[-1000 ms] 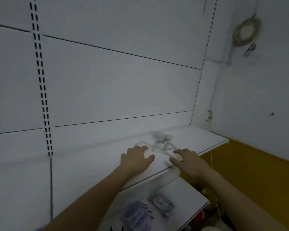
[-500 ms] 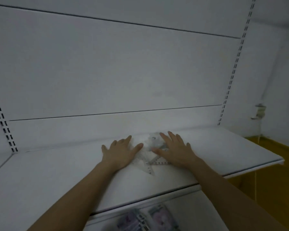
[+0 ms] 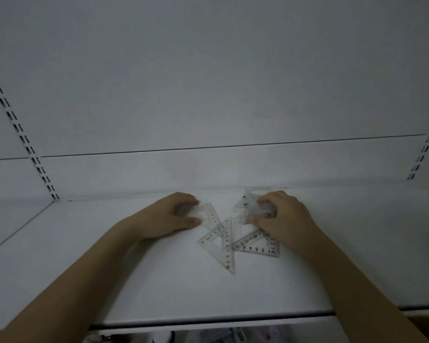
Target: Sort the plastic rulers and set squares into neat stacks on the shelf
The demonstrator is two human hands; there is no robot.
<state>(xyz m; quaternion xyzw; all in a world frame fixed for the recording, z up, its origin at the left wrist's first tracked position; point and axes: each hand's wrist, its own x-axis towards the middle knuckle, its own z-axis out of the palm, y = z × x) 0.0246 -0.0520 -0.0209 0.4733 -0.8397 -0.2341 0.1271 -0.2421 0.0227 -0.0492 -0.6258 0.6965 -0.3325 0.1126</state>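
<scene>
Sorting barely begun. Left hand (image 3: 170,217) pinching one set square (image 3: 207,214); right hand (image 3: 281,216) curled round clear pieces (image 3: 252,206). Loose set squares (image 3: 235,243) overlapping centre frame on shelf (image 3: 159,280). Next: separate by shape, align edges.

Both forearms bare, reaching forward and up from the bottom corners, converging toward the middle. Left hand (image 3: 174,216) palm down, wrist straight, fingers (image 3: 186,198) curled inward, thumb stretched forward along the near side, tip pinching a clear set square (image 3: 209,215). Right hand (image 3: 281,215) palm down, knuckles raised, fingers curled over and gripping a bunch of clear set squares (image 3: 252,206), thumb tucked low on the near side. Hands near each other, not touching.
</scene>
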